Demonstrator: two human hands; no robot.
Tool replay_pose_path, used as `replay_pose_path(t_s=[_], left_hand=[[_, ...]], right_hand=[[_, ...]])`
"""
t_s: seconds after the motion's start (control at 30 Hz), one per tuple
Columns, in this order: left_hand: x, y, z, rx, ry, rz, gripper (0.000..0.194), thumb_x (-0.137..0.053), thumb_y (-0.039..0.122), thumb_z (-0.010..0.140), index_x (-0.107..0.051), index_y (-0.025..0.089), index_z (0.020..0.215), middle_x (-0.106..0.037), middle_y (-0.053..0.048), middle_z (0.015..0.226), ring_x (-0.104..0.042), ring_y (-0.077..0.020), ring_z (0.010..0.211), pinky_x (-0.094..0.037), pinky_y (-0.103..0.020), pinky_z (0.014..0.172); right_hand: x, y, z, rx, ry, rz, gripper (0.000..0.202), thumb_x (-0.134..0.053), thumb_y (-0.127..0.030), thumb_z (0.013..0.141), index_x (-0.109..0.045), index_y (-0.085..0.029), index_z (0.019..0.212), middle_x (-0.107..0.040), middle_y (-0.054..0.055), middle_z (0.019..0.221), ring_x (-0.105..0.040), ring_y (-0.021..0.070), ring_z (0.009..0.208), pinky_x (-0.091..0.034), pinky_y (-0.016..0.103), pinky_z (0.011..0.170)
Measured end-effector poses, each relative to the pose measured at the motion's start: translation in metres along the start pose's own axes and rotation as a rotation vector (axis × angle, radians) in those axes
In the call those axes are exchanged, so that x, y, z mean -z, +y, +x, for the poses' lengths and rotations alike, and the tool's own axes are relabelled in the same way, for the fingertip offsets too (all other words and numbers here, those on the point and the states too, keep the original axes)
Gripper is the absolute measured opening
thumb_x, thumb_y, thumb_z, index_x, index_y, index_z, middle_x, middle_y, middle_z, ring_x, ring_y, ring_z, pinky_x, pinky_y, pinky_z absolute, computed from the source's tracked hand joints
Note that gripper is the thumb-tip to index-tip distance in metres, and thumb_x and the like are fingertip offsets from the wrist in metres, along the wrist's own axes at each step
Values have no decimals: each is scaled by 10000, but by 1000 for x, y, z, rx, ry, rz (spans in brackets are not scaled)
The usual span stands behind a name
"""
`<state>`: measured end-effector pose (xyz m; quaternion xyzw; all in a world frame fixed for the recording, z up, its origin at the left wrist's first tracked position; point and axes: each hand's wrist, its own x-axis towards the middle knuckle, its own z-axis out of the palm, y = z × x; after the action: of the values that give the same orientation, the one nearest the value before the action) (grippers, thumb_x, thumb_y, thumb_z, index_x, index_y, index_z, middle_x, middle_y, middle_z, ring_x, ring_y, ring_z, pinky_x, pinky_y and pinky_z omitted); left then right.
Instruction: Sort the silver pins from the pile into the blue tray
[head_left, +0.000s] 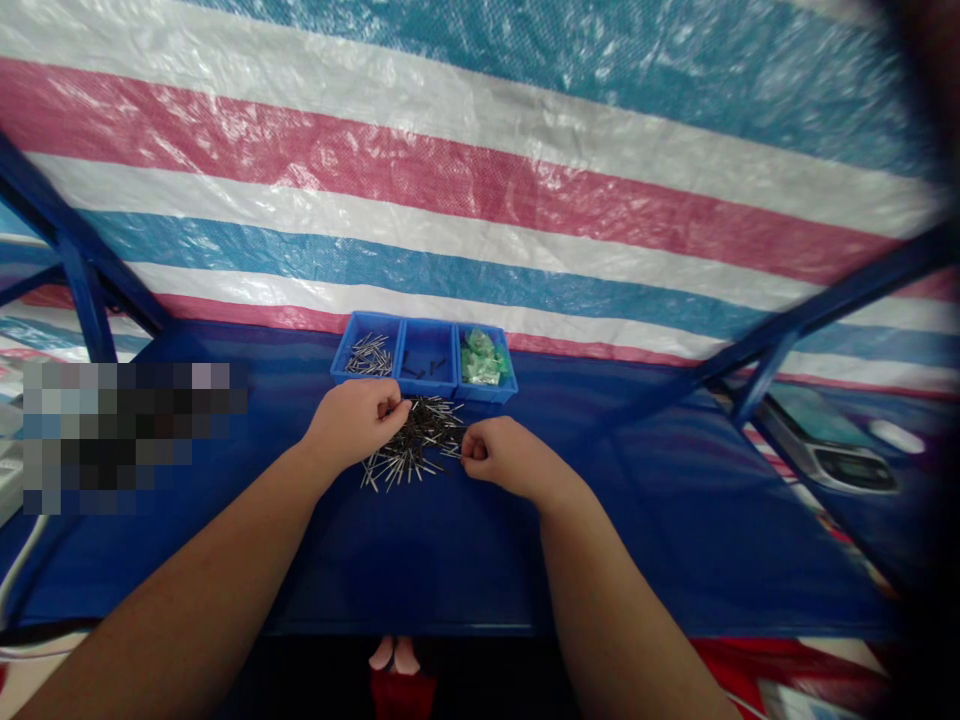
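A loose pile of thin pins or nails (414, 440), some silver and some black, lies on the blue tabletop between my hands. My left hand (358, 418) is closed at the pile's upper left, fingertips curled against it; whatever they grip is hidden. At the right edge of the pile, my right hand (501, 455) is pinched closed near a few silver pieces, and its contents are too small to make out. Just behind stands a blue three-part bin (455, 392). Silver pins (368, 355) fill its left part, a few dark pins (415, 368) lie in the middle, and crumpled green plastic (484, 358) sits in the right.
The blue table (652, 510) runs up to a striped plastic sheet (480, 180) at the back. Blue frame bars (750, 345) slope at both sides. A digital scale (844, 455) stands at the far right. A blurred-out patch and a white cable (21, 570) are at the left.
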<state>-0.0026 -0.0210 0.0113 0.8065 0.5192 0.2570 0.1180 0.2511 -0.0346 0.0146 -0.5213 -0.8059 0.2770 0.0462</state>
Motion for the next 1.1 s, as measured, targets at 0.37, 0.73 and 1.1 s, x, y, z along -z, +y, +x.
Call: replay_pose_path(t_s=[0.37,0.73,1.1], left_hand=[[-3,15,-6,-380,-227,-240,168,-587,307,974,-705,198,1023,-692,-27,892,-628,-140,778,-465,-262,722],[0,10,-4,-386,0,-208,172,-545,265,1007,-687,173,976,-717,-48,919,-664,-153,843,-505,-275,792],[9,-41,8,331,423,-50,382,-678,474,869,-763,182,1100,-755,-48,810,-643,-176,643,-512,-308,699]], right_hand=[[4,-7,-4,246,129,147,59,-637,-118,762,-672,-165,768,-639,-10,716,-551,98,622,-370,217,606],[-4,-4,2,183,224,432,145,-679,-162,806,-711,-161,947,-697,4,751,-630,122,644,-475,228,601],[7,18,2,54,234,99,67,-693,-158,784,-723,-185,838,-667,-7,727,-567,116,641,-367,251,611]])
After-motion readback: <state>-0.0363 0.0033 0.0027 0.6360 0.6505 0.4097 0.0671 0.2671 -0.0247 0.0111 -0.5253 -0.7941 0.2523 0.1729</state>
